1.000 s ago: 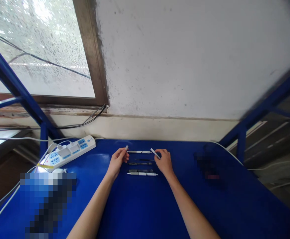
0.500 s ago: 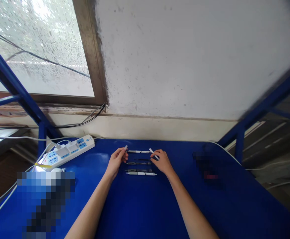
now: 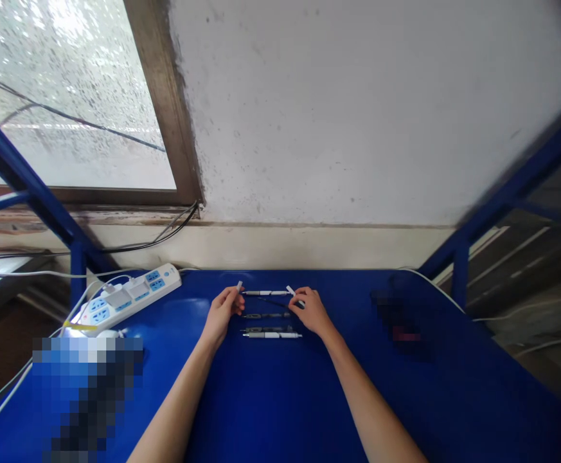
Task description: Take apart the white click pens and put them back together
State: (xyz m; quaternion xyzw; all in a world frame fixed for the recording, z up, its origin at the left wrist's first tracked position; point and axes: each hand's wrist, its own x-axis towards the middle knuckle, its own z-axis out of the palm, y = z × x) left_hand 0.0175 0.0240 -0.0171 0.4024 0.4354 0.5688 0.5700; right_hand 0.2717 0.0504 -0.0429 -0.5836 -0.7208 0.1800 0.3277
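Note:
My left hand (image 3: 221,312) pinches a small white piece (image 3: 238,285) upright between thumb and fingers, at the left end of a row of pens on the blue table top (image 3: 241,399). My right hand (image 3: 311,311) holds a short white piece (image 3: 290,290) that slants out of its fingers. A white-and-black pen (image 3: 267,292) lies between my hands. Below it, a thin dark pen (image 3: 271,301) runs slanted into my right fingers. A dark pen (image 3: 265,315), a grey pen (image 3: 265,328) and a white pen (image 3: 273,335) lie side by side nearer me.
A white power strip (image 3: 128,299) with blue sockets and plugged-in cables lies at the table's far left corner. Pixelated patches cover the table at near left (image 3: 87,399) and right (image 3: 398,318). Blue metal frame posts (image 3: 460,273) rise at the far corners, before a wall and window.
My right hand has turned its white piece, which now shows less, and the thin dark pen has gone from level to slanted. The whole view has shifted slightly.

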